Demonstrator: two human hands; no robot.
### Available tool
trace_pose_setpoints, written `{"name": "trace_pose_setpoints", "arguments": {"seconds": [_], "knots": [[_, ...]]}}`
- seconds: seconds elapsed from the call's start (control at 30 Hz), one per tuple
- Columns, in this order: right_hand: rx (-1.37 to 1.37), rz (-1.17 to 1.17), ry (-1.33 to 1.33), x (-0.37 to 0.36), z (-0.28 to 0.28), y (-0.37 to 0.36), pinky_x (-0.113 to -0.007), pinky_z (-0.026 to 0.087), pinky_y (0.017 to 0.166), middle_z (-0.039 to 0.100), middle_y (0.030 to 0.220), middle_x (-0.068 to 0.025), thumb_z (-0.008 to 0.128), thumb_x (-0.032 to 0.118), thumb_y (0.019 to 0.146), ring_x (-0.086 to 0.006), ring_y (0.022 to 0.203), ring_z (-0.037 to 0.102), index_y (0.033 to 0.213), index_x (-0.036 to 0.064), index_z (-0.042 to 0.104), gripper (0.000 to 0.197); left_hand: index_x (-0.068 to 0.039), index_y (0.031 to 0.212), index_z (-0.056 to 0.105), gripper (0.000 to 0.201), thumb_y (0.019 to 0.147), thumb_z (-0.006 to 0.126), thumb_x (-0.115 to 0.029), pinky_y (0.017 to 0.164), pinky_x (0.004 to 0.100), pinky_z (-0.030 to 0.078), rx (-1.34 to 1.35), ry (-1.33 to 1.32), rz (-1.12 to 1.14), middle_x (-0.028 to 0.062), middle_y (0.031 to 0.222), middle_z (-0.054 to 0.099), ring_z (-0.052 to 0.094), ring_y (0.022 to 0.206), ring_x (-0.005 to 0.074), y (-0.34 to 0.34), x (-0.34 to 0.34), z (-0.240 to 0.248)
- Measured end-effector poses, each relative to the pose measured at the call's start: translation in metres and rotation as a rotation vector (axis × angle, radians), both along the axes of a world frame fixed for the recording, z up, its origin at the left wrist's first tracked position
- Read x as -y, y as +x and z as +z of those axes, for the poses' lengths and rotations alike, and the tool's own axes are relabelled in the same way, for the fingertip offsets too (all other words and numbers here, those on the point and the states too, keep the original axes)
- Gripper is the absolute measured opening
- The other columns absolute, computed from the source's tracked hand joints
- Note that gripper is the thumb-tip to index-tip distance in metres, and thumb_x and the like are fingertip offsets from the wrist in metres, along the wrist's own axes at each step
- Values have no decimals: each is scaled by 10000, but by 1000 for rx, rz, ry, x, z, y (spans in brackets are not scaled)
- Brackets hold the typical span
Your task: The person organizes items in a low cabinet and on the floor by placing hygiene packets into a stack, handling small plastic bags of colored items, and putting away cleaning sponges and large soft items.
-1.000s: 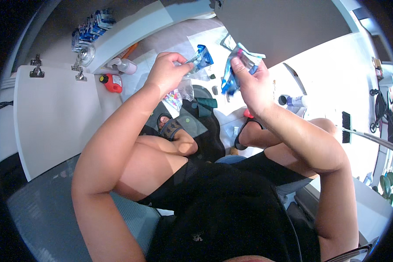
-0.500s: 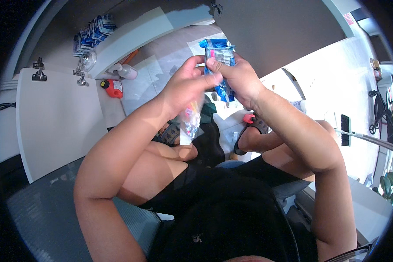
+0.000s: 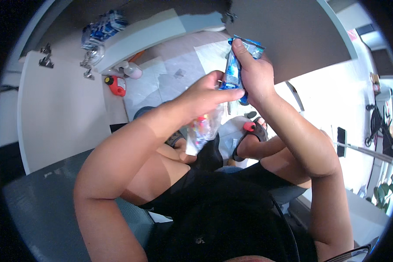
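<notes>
My right hand (image 3: 258, 77) grips blue foil-like packets (image 3: 233, 73), its thumb pressed along the upper end. There seem to be at least two of them, overlapping. Close against their lower end is my left hand (image 3: 205, 95), its thumb reaching across to the packets. From under the left hand hangs a clear plastic bag (image 3: 205, 124) with small red, yellow and other coloured bits inside. The bag is blurred, and the left fingers gripping it are partly hidden.
An open cabinet holds a pile of blue packets (image 3: 104, 29) and a clear glass-like object (image 3: 95, 55). Its pale door (image 3: 63, 113) stands at left, a grey panel (image 3: 288, 39) at right. On the floor are a red bottle (image 3: 117, 86), a whitish bottle (image 3: 132, 70) and a pink-red item (image 3: 249, 126).
Both hands have shifted to the right, and the blue packets have tilted and spread apart in my right hand. My left hand has slid lower on them, with the bag swinging below.
</notes>
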State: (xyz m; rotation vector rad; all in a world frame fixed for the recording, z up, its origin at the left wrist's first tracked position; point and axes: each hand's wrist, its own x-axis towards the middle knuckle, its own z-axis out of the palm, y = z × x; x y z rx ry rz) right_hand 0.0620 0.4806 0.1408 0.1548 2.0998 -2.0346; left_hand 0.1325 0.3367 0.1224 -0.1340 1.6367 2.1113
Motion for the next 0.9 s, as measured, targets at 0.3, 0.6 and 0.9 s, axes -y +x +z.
{"name": "trace_pose_setpoints", "arguments": {"seconds": [0.3,0.6,0.9], "knots": [[155,365,-368,67,11,-29,-378,512,887,684,1090,-46,564,427,1056,-167,949,648,1216,113,623,357,-41,1289,627,369,1029,645,-301,897,292,504,-158,89,252,51,1140,705,651,1051,140,-49,75,25],[-280,173,269,258,-80,-149,-376,518,809,731,1026,-71,708,426,940,-201,883,669,1285,56,657,508,-35,1211,687,490,1013,602,-475,864,420,523,-12,-1005,151,157,1070,755,712,975,288,-86,207,-47],[-463,152,738,383,-108,-275,-448,529,984,719,1231,-206,641,489,921,-413,1126,687,1217,29,714,552,-19,1080,722,476,1023,533,-452,888,518,548,-298,-1204,100,255,1044,730,707,988,427,-104,191,-75]]}}
